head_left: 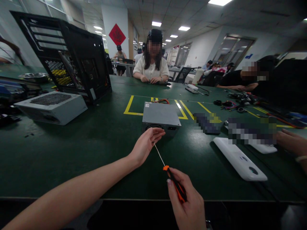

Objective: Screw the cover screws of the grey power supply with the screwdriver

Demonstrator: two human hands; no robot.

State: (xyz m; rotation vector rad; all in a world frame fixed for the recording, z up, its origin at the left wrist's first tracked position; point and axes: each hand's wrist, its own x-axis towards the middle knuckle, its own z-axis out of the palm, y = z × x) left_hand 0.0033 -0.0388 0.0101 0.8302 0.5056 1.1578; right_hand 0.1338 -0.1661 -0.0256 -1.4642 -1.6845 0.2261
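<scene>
My right hand (188,201) is wrapped round the orange and black handle of a screwdriver (178,187). Its thin metal shaft slants up and left, and the tip ends at the fingers of my left hand (147,145). That hand is cupped, its fingers bent towards the tip; anything small pinched there is hidden. Just beyond my left fingers sits a grey computer power supply (161,113), lying on the green table (100,153). Its fan and socket side faces me, and coloured cables come out behind.
At the left stand an open black computer case (79,60) and another power supply (54,105). White devices (240,159) lie on the right, near another person's hand (291,142). Cables (240,102) are heaped further back. A person (153,64) sits opposite.
</scene>
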